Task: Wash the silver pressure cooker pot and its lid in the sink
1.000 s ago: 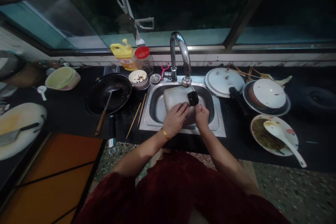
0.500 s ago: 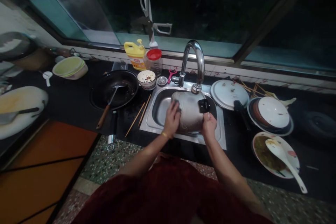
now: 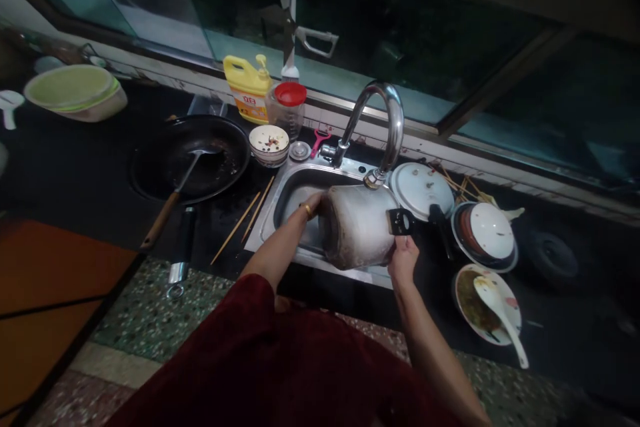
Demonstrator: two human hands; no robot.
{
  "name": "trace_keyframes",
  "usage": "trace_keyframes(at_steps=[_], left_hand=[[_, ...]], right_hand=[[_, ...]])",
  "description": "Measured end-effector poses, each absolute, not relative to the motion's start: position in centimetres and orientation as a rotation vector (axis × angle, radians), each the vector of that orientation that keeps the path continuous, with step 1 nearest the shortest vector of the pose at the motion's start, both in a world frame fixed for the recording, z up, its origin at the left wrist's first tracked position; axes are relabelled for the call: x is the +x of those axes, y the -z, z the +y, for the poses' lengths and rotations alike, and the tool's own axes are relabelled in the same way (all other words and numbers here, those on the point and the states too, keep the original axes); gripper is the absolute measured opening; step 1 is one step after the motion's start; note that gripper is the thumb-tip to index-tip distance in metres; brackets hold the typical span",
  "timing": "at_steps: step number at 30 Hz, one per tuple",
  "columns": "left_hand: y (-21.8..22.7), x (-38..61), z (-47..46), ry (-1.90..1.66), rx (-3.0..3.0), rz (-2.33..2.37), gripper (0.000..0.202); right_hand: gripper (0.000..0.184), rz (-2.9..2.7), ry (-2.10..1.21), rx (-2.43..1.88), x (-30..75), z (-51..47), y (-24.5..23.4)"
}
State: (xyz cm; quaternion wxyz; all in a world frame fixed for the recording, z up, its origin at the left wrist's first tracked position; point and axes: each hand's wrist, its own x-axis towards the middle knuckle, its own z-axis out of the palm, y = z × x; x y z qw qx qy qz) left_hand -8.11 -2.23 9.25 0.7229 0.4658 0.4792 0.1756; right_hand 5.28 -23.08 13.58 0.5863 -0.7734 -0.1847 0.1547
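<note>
Dark countertop (image 3: pixel 65 173) beneath a window (image 3: pixel 350 20), too dim beyond the glass to make out much. Over the steel sink (image 3: pixel 263 230), a pressure cooker pot (image 3: pixel 367 230) tipped onto its side, darkened base toward the left, mouth toward the right and out of sight. Left hand (image 3: pixel 315 201) mostly behind the base, yellow band (image 3: pixel 309 210) at the wrist; fingers hidden by the metal, so impossible to tell whether curled or flat. Right hand (image 3: pixel 404 260) at the rim, just under the black side handle (image 3: pixel 401 221), fingers bent and grasping the edge, tips partly out of view. Above, a chrome faucet (image 3: pixel 397 117), nozzle overlapping the upper side of the pot; contact hard to judge. To the left, chopsticks (image 3: pixel 235 230), a wok (image 3: pixel 160 167) with a wooden-handled spatula (image 3: pixel 163 220) inside, and a yellow jug (image 3: pixel 250 90), label too blurred to read. To the right, a lid (image 3: pixel 423 190), stacked bowls (image 3: pixel 493 230), and a white ladle (image 3: pixel 505 317) in a dish (image 3: pixel 515 307) of murky food. Farther right, a dark round object (image 3: pixel 553 253), barely distinguishable from the counter. At the left edge, a white scoop (image 3: pixel 9 103), cut off.
</note>
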Motion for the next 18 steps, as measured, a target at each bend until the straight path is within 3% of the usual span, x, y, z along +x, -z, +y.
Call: trace_keyframes(at_steps=[6, 11, 18], left_hand=[[-6.1, -8.3, -7.1, -0.508, 0.963, 1.069, 0.031], [-8.8, -7.5, -6.0, -0.758, 1.437, 1.099, 0.040], [-13.9, -11.2, -13.8, -0.893, 1.942, 0.781, 0.051]], right_hand=[[0.032, -0.218, -0.295, -1.749, 6.2, -22.2, -14.0], [0.031, -0.255, -0.255, -1.766, 5.9, -21.0, -14.2], [0.028, -0.263, -0.234, -1.843, 6.1, -20.4, -14.6]])
